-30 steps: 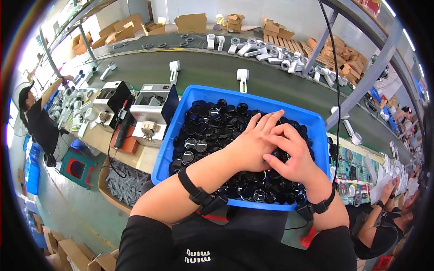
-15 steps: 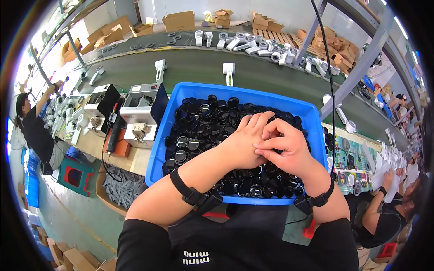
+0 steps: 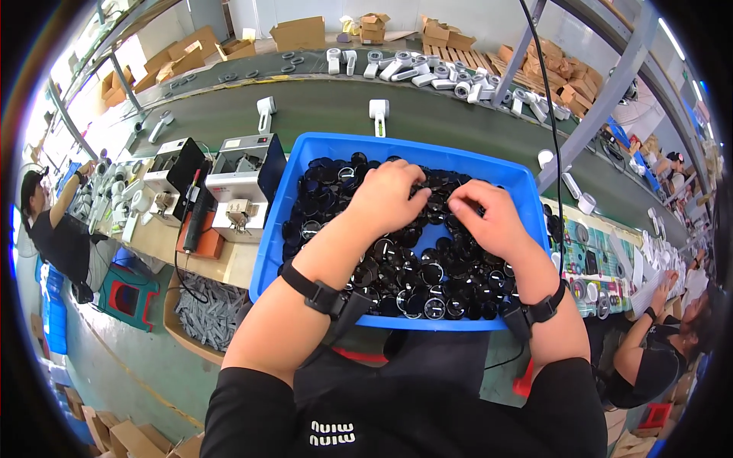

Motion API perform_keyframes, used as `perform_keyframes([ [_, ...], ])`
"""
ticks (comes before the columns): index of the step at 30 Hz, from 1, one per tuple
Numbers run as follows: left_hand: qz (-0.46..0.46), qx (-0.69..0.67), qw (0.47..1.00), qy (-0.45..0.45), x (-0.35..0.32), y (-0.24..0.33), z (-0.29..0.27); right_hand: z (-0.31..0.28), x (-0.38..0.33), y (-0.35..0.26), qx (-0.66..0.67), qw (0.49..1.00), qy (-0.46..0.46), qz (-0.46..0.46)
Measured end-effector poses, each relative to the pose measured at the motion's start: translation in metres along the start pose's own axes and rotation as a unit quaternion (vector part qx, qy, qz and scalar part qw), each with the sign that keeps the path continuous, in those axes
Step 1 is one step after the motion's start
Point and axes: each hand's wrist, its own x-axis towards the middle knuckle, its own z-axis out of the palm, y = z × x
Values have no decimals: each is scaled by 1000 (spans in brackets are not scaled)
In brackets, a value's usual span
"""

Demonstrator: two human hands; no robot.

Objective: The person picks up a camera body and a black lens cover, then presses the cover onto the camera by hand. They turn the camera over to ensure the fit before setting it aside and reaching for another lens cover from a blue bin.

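Note:
A blue plastic tub (image 3: 269, 252) before me holds a heap of round, glossy black discs (image 3: 405, 275), some showing clear or silvery rims. My left hand (image 3: 388, 197) reaches over the far middle of the heap, fingers and thumb curled down against the discs. Just to its right, my right hand (image 3: 489, 217) is bent inward, its thumb and forefinger drawn together over the pile. Whatever either hand grips is hidden among the black discs. A patch of the tub's blue bottom shows between the hands, on the near side.
Beyond the tub runs a green conveyor belt (image 3: 321, 107) with white and grey handheld housings (image 3: 379, 111). Left of the tub stand two bench machines (image 3: 243, 179) and a screwdriver (image 3: 200, 206). A black cable (image 3: 560, 153) hangs at right. Co-workers sit on both sides.
My hands, together above the heap before, have moved apart and down into the discs. The left hand went left and away from me. A bare patch of tub bottom now shows.

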Motion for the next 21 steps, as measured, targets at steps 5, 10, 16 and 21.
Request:
perform_keyframes([
  [5, -6, 2, 1000, 9, 4, 2, 3, 6, -12, 33, -58, 969, -231, 68],
  [10, 34, -14, 999, 4, 4, 7, -7, 15, -10, 27, -114, 951, -279, 74],
  [16, -10, -47, 998, -45, 5, 7, -10, 13, -12, 25, -169, 949, -260, 54],
  [21, 6, -10, 998, -64, 0, 9, -10, -3, 0, 35, -146, 968, -157, 128],
])
